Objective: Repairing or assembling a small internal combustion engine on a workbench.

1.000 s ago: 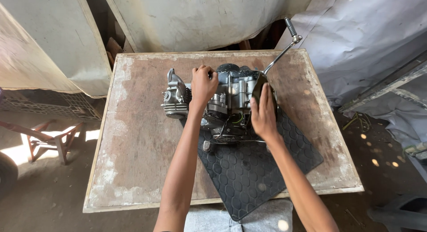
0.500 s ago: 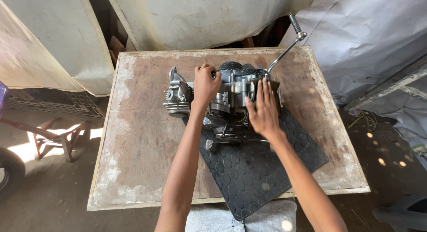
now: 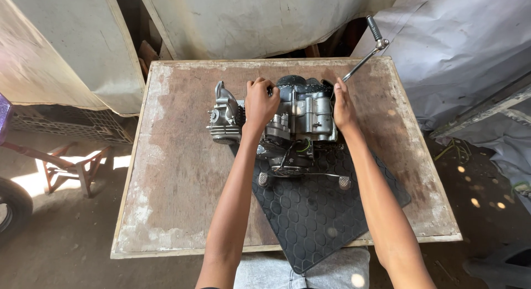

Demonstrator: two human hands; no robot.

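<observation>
Ok, both my hands on the grey cast-metal motorcycle engine block (image 3: 287, 120) right now. It sits toward the far middle of the worn brown wooden table (image 3: 177, 173), its near part resting on the black rubber mat w/ hexagon pattern (image 3: 321, 217).

My left hand (image 3: 260, 103) is curled into a fist on top of the engine, fingers wrapped tight around some part of the casing up there, thumb tucked in; exactly which part it's gripping I can't tell, knuckles cover it. To the left of that hand the finned cylinder end (image 3: 224, 120) sticks out over bare wood.

My right hand (image 3: 342, 107) is flat-ish against the right side of the engine, fingers together & reaching up toward the far top corner, palm pressed on the casing. Not closed round anything I can see, more pressing than gripping.

Just beyond my right fingertips, the long chrome kick lever w/ black rubber grip (image 3: 368, 48) angles up & away past the far right corner of the table.

Below the engine, a thin metal shift rod w/ two small pedal ends (image 3: 304, 178) runs left-right over the mat. Mat's near corner hangs off the table edge over my grey trouser lap (image 3: 260, 272).

Left of table: red-brown wooden stool (image 3: 72, 167) on the dirt floor, near it a bit of black tyre (image 3: 11, 206).
</observation>
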